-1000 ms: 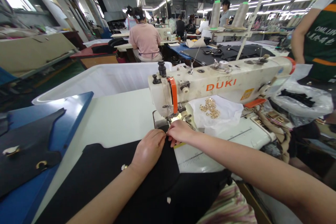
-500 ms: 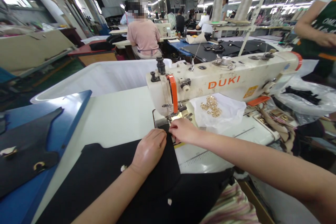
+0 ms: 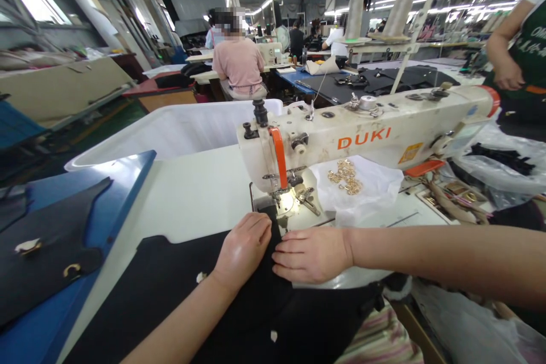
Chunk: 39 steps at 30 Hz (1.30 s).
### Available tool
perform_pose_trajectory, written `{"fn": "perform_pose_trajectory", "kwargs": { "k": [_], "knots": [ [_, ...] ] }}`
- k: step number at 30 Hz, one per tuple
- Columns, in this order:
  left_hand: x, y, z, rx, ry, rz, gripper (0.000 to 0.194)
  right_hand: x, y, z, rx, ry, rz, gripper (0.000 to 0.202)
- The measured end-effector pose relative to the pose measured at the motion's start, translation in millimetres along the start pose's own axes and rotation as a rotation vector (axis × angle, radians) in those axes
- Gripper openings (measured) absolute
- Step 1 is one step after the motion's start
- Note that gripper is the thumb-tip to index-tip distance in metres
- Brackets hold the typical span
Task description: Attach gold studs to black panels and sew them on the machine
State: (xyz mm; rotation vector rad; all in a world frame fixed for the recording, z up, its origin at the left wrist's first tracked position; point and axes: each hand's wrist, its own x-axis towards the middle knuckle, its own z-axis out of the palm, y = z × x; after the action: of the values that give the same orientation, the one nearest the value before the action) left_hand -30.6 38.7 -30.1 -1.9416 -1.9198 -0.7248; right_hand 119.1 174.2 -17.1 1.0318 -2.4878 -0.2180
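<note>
A large piece of black fabric (image 3: 179, 273) lies across the sewing table, with one corner reaching the needle area of the white sewing machine (image 3: 298, 142). My left hand (image 3: 247, 244) rests on this fabric just short of the presser foot, its fingers bent and pressed together on the cloth. Beside it, my right hand (image 3: 313, 253) lies flat, fingers stretched out over the fabric's right edge and the machine bed. The lit needle plate (image 3: 285, 202) shows beyond both hands. A small white scrap (image 3: 273, 336) sits on the fabric.
Gold metal rings (image 3: 345, 176) lie on white cloth right of the needle. At left, a blue board (image 3: 128, 187) carries more black pieces (image 3: 55, 239). A white bin (image 3: 179, 125) stands behind the table. A co-worker (image 3: 518, 57) is at the far right; others sit farther back.
My right hand has drawn back from the needle area toward me, going from a pinch to flat on the fabric edge. My left hand stays almost in place. The view has shifted slightly.
</note>
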Motion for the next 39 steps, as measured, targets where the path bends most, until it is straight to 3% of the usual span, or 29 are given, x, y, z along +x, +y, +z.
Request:
{"fn": "perform_pose_trajectory", "kwargs": {
  "k": [3,7,11,16,24,39],
  "knots": [
    [-2.0,-1.8,2.0,-0.003,0.004,0.005,0.014,2.8,-2.8,3.9,-0.019,0.0,0.016,0.028],
    [-3.0,-6.2,-0.3,-0.023,-0.022,0.032,0.014,7.7,-12.1,5.0,0.0,-0.079,0.209,0.027],
    [0.8,-10.4,-6.8,0.011,-0.14,0.121,0.016,11.4,-11.3,1.2,0.105,-0.161,0.32,0.022],
    [5.4,-10.1,-8.8,0.128,-0.272,0.139,0.017,10.2,-0.3,-3.0,0.222,-0.203,0.32,0.017],
    [1.8,-11.6,-5.7,0.208,-0.213,0.24,0.023,3.6,0.1,2.3,0.244,-0.137,0.285,0.019],
    [1.2,-16.6,-2.7,0.196,-0.178,0.255,0.028,0.7,-7.5,7.0,0.253,-0.098,0.342,0.019]
  ]
}}
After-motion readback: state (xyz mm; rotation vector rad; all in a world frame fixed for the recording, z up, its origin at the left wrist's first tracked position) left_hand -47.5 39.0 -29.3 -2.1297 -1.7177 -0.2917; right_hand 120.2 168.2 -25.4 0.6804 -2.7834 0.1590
